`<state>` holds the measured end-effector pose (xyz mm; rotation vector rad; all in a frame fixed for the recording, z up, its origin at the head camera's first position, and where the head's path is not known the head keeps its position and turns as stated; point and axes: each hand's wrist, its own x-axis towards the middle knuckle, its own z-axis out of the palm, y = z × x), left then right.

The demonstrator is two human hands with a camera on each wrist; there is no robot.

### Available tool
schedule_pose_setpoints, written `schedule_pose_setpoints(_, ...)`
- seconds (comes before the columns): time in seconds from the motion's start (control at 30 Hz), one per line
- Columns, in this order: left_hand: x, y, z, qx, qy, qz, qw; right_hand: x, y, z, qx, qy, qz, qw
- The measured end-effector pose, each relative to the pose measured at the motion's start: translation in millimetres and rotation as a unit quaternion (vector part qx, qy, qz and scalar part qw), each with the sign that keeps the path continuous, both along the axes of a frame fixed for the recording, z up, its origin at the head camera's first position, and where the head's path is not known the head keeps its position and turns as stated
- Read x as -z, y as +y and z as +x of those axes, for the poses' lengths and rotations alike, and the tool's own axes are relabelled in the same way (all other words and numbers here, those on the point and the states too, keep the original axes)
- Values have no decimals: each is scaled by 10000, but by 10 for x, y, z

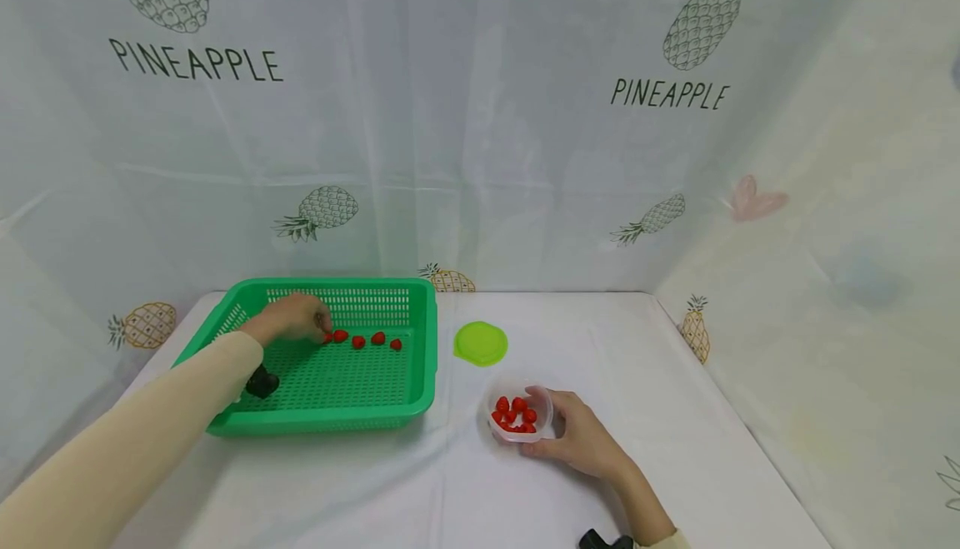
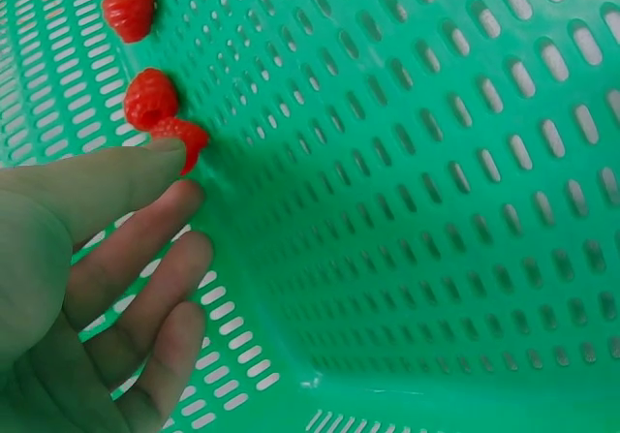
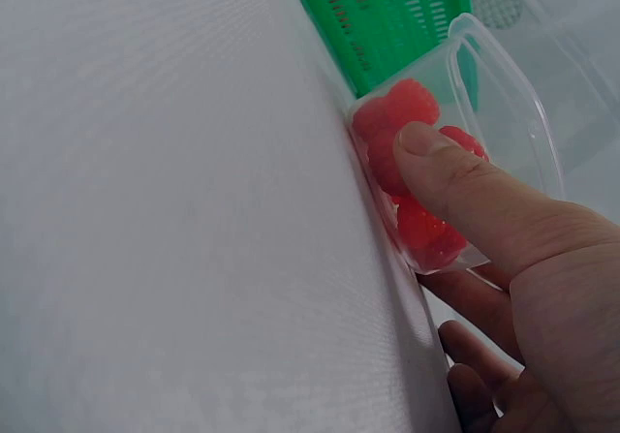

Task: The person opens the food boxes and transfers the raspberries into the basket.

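Inside the green basket [image 1: 345, 374], my left hand [image 1: 296, 317] reaches to the far wall. Its thumb and forefinger pinch a red raspberry [image 2: 194, 139] low at that wall, right beside another raspberry [image 2: 150, 99]. Several more raspberries [image 1: 378, 338] lie in a loose row to the right of the hand. On the table, my right hand [image 1: 581, 439] grips a clear plastic tub [image 3: 506, 89] from its right side, thumb along the near wall. Several raspberries [image 1: 518, 404] are gathered in the tub, which stands upright with its top uncovered.
A lime-green round lid [image 1: 481, 343] lies flat on the white tablecloth [image 1: 615, 349], behind the tub and right of the basket. A pineapple-print curtain [image 1: 480, 132] hangs behind the table. Dark wrist devices [image 1: 262, 382] show at both wrists.
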<state>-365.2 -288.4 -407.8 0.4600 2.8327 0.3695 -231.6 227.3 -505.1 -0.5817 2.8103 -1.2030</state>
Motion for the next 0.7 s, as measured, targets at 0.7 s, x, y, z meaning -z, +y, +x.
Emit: schedule_pose_setpoints(0.7, -562, 361, 250, 534, 894, 729, 9919, -19, -12, 12, 45, -75, -26, 10000)
